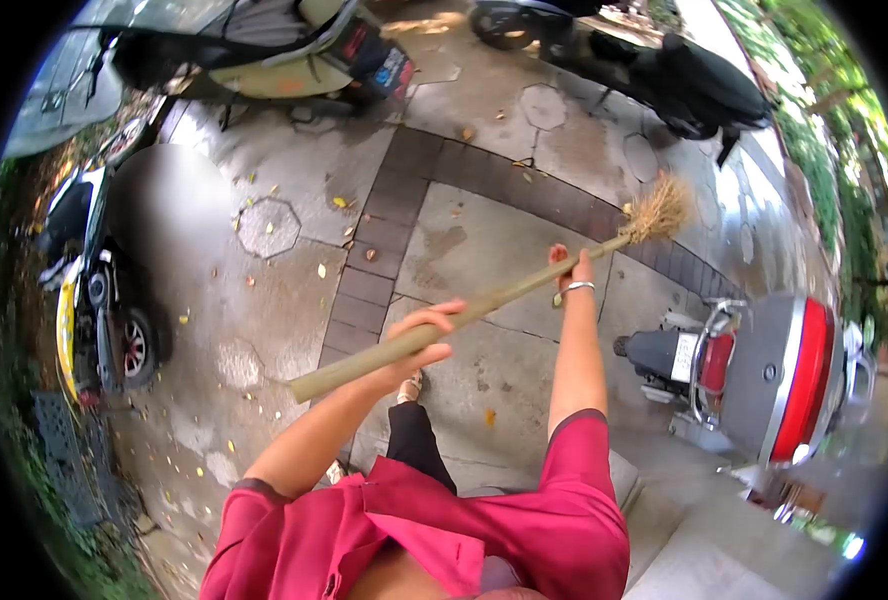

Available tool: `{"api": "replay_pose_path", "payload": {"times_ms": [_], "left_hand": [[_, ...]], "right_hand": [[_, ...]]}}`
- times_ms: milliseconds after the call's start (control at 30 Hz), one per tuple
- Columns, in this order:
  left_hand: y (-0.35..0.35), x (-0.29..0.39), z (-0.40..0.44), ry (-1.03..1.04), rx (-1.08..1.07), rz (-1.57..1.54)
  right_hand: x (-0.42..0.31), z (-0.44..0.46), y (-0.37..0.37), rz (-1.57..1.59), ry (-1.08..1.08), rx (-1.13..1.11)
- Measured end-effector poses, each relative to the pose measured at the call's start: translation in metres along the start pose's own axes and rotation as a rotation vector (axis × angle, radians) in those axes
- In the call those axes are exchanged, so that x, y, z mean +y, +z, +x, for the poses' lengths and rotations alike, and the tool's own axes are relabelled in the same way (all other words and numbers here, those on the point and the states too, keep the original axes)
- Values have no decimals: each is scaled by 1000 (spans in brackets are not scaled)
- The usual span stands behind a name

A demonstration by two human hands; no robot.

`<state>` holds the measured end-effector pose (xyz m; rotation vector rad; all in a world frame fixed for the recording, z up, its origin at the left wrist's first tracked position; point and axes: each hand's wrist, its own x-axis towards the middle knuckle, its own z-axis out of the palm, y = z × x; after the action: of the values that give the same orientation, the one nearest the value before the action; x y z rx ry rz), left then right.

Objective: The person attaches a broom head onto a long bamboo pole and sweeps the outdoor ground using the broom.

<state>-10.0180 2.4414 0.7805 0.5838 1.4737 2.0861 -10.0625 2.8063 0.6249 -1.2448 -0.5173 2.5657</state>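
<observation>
A long broom (504,297) with a pale wooden handle slants across the view, its thick end at lower left and its straw bristles (661,208) at upper right. My left hand (419,342) is around the handle towards the thick end, fingers on one side and thumb on the other. Near the bristles, my right hand (572,272) grips the thinner part of the handle; a bracelet is on that wrist. The bristles are above the paved ground, and whether they touch it cannot be told.
Parked scooters stand at the top left (294,75) and top right (664,80). A motorbike (99,290) is at the left, and a scooter with a grey and red box (779,378) at the right. Scattered leaves lie on wet paving (274,330). A metal bench (69,460) is at lower left.
</observation>
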Motion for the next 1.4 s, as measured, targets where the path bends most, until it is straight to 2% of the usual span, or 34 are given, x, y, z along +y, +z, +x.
{"api": "replay_pose_path", "payload": {"times_ms": [100, 200, 267, 333, 400, 467, 533, 667, 733, 800, 867, 933, 1000, 1067, 1133, 1200, 1233, 1300, 1367, 1400], "left_hand": [[9, -11, -8, -33, 185, -108], [-20, 11, -59, 27, 263, 8], [-40, 29, -101, 37, 420, 6], [-48, 50, -145, 74, 470, -50], [-46, 71, -186, 110, 574, -28], [-46, 93, -233, 74, 666, 80], [-48, 113, -292, 104, 835, 78], [-26, 182, -414, 211, 1143, 344], [3, 225, -458, 269, 1322, 484], [27, 246, -521, 378, 1361, 679], [64, 256, -587, 494, 1522, 755], [92, 270, -616, 814, 1620, 855], [128, 287, -666, 1134, 1466, 579], [148, 294, -724, 1372, 1468, 802], [158, 295, -749, 1372, 1443, 800], [143, 287, -752, 1380, 1416, 809], [122, 274, -738, 1377, 1715, 800], [73, 253, -698, 1296, 1925, 607], [15, 225, -661, 1131, 1857, 388], [-20, 213, -636, 1015, 1905, 374]], "right_hand": [[28, 22, -11, -113, 108, 103], [80, 16, -12, -370, 189, 158], [124, 17, -2, -284, 251, 170], [161, 4, 7, -155, 316, 51], [207, -12, 19, -167, 405, 67], [255, -12, -1, -94, 677, -193], [314, -63, 15, -428, 696, -187], [449, -195, 31, -393, 1142, -277], [509, -276, 26, -510, 1163, -256], [557, -354, 15, -672, 1221, -306], [580, -434, 9, -731, 1362, -546], [599, -497, -6, -717, 1519, -625], [606, -548, -16, -489, 1845, -502], [598, -601, 3, -569, 1909, -463], [596, -626, 23, -642, 1918, -457], [610, -622, 42, -684, 1927, -548], [623, -611, 54, -707, 1900, -574], [661, -572, 81, -805, 1788, -627], [700, -519, 123, -836, 1690, -722], [724, -489, 148, -929, 1567, -793]]}}
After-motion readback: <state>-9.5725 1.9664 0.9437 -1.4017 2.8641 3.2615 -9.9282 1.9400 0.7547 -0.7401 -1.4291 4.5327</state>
